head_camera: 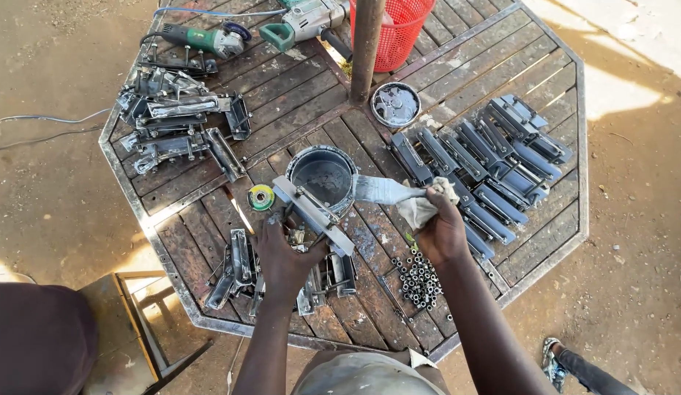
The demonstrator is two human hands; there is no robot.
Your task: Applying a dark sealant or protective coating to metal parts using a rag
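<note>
Octagonal wooden-slat table [296, 102] outdoors; my left hand [285, 252] grips a grey metal bracket [315, 213] over a paint tin [322, 175], my right hand [443, 230] clutches a grey rag [421, 208].

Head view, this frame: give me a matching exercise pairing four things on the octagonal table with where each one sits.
Things:
1. red basket
2. green angle grinder
3. paint can
4. pile of small nuts

Places:
A. just below the right hand
B. far edge, right of the rusty pole
C. table middle, under the metal bracket that the left hand holds
D. far left corner, above the stacked unpainted parts

Pairs: 1-B, 2-D, 3-C, 4-A
</note>
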